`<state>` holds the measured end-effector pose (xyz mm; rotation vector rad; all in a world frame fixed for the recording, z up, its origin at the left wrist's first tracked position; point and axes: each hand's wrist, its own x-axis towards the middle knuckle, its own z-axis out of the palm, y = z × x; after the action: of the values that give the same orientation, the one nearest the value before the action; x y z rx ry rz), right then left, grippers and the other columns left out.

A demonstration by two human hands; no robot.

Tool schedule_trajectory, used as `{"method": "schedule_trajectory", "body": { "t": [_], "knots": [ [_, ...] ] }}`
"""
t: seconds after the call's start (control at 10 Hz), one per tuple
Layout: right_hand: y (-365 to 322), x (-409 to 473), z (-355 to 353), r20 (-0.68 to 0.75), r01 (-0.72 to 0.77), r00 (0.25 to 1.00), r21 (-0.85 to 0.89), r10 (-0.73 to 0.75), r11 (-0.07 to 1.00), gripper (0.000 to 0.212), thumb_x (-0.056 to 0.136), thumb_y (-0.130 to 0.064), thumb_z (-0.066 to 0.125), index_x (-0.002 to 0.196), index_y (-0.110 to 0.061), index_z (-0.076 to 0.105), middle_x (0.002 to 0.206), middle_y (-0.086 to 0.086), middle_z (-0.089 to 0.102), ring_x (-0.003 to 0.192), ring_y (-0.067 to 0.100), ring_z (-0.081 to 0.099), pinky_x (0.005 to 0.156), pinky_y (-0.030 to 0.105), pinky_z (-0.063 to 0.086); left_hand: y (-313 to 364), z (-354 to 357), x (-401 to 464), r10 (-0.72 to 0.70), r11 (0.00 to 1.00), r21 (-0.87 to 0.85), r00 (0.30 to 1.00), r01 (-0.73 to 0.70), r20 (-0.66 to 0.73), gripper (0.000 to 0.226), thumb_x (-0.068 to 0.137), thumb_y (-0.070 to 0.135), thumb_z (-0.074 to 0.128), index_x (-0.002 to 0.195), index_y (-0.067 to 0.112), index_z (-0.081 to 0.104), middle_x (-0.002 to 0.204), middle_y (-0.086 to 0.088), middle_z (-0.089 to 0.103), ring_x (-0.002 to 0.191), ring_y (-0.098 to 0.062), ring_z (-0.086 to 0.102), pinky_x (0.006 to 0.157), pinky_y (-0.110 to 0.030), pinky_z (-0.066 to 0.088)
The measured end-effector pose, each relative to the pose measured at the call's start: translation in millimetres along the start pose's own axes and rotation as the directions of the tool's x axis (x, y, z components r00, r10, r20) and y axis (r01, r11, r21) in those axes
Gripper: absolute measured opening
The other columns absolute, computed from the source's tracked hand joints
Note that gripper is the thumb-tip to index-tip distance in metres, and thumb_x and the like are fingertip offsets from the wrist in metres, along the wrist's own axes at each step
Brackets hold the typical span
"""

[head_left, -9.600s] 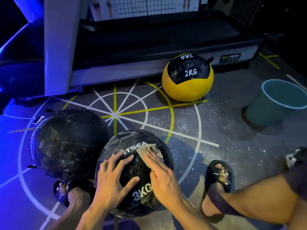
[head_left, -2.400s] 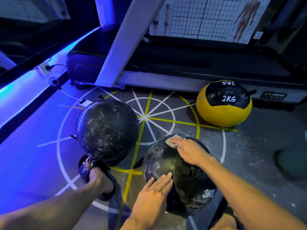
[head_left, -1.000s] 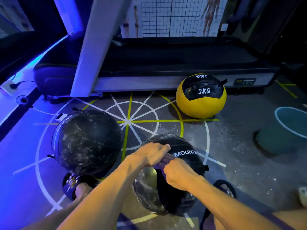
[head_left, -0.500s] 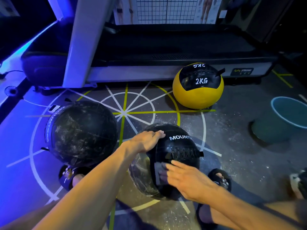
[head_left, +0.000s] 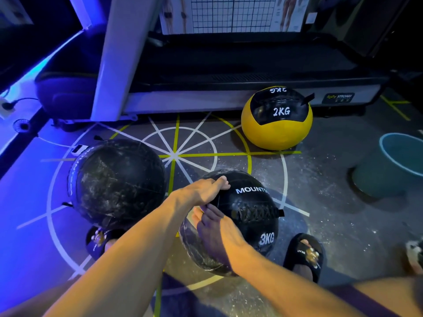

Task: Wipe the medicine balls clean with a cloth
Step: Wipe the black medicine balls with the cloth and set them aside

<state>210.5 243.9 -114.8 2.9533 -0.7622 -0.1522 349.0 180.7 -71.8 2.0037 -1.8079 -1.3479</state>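
The black 3KG medicine ball (head_left: 249,211) sits on the floor between my feet. My left hand (head_left: 203,191) lies over its top left, fingers bent along the curve, steadying it. My right hand (head_left: 212,227) presses flat against the ball's dusty left side; the cloth is hidden under its fingers. To the left stands a larger black ball (head_left: 116,181), streaked with white dust. A yellow 2KG ball (head_left: 277,129) rests further back by the treadmill.
A treadmill (head_left: 229,72) with a white upright runs across the back. A teal bucket (head_left: 393,165) stands at the right. My feet in black slippers (head_left: 302,255) flank the ball. The floor carries white and yellow lines and chalk dust.
My right hand has slid up and left over the 3KG ball, and the cloth has gone out of sight beneath it. My left hand has stayed on top.
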Motion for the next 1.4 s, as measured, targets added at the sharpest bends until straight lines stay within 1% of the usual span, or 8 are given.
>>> {"method": "schedule_trajectory", "body": {
  "t": [0.3,0.6,0.7,0.9,1.1,1.2,1.3,1.4],
  "knots": [
    [25.2,-92.8,41.1,-0.101,0.264,0.953,-0.193,-0.287,0.945,0.048,0.1,-0.032,0.049,0.145,-0.016,0.056,0.154,-0.001,0.05,0.147,0.019,0.04,0.12,0.041,0.025,-12.1,5.1,8.6,0.003,1.0,0.03,1.0,-0.003,-0.012,0.062,0.104,0.064,0.007,0.149,0.047,0.047,0.166,0.009,0.031,0.155,-0.018,0.021,0.126,-0.039,0.008],
    [-25.5,-20.6,40.1,0.04,0.042,0.999,-0.183,-0.036,0.982,0.045,0.093,-0.023,0.04,0.119,-0.018,0.076,0.121,-0.005,0.073,0.129,0.02,0.059,0.121,0.04,0.03,-20.1,1.1,4.2,0.012,1.0,-0.009,0.998,-0.013,-0.066,0.067,0.099,0.068,0.009,0.147,0.047,0.051,0.163,0.015,0.034,0.154,-0.014,0.025,0.126,-0.038,0.013],
    [-33.8,-56.5,91.0,0.148,-0.156,0.97,-0.218,0.191,0.963,0.048,0.112,-0.033,0.018,0.143,-0.058,0.045,0.13,-0.067,0.017,0.15,0.004,0.03,0.128,0.042,0.001,-24.0,-1.2,-1.1,0.006,1.0,-0.014,0.999,-0.007,-0.051,0.058,0.109,0.056,0.009,0.15,0.044,0.047,0.165,0.016,0.03,0.155,-0.014,0.022,0.126,-0.036,0.01],
    [-10.3,-72.5,47.1,-0.093,-0.055,0.995,-0.114,0.044,0.992,0.052,0.11,-0.019,0.02,0.131,-0.014,0.068,0.142,0.0,0.062,0.141,0.015,0.048,0.121,0.036,0.031,-17.5,1.1,2.3,-0.017,1.0,-0.023,0.997,0.015,-0.071,0.072,0.095,0.072,0.014,0.153,0.041,0.044,0.165,0.013,0.032,0.155,-0.015,0.023,0.126,-0.038,0.014],
    [-31.5,-25.9,45.8,0.165,0.124,0.977,0.057,-0.132,0.991,0.041,0.089,-0.02,0.039,0.097,-0.009,0.078,0.106,0.004,0.076,0.123,0.024,0.064,0.12,0.038,0.033,-23.3,-0.8,-3.5,-0.024,0.999,-0.05,0.991,0.018,-0.129,0.061,0.103,0.066,0.018,0.151,0.041,0.047,0.162,0.014,0.036,0.153,-0.013,0.027,0.127,-0.04,0.015],
    [-26.3,-45.5,59.2,0.146,-0.127,0.98,-0.043,0.133,0.991,0.053,0.105,-0.03,0.041,0.129,0.013,0.059,0.154,0.013,0.047,0.154,0.022,0.024,0.128,0.041,0.001,-32.4,-4.6,-9.4,-0.017,0.998,-0.055,0.99,0.009,-0.14,0.054,0.109,0.057,0.02,0.154,0.038,0.043,0.164,0.013,0.034,0.154,-0.013,0.026,0.128,-0.043,0.012],
    [-5.4,-84.7,56.5,-0.059,-0.037,0.998,0.009,0.038,0.999,0.068,0.073,-0.021,0.077,0.138,-0.009,0.061,0.152,0.006,0.051,0.151,0.023,0.032,0.125,0.044,0.005,-37.9,-9.5,-16.0,-0.043,0.999,-0.039,0.986,0.038,-0.161,0.061,0.106,0.063,0.023,0.157,0.033,0.038,0.165,0.008,0.032,0.153,-0.016,0.027,0.128,-0.047,0.011],
    [16.5,-111.8,48.0,-0.237,-0.194,0.938,0.24,0.252,0.951,0.078,0.084,-0.001,0.049,0.158,-0.019,0.033,0.165,-0.003,0.031,0.155,0.017,0.02,0.122,0.042,0.02,-44.8,-9.0,-17.9,-0.001,0.999,0.034,0.987,0.006,-0.16,0.074,0.097,0.076,0.026,0.159,0.036,0.033,0.166,0.017,0.023,0.155,-0.01,0.02,0.128,-0.049,0.004]
  ]
}}
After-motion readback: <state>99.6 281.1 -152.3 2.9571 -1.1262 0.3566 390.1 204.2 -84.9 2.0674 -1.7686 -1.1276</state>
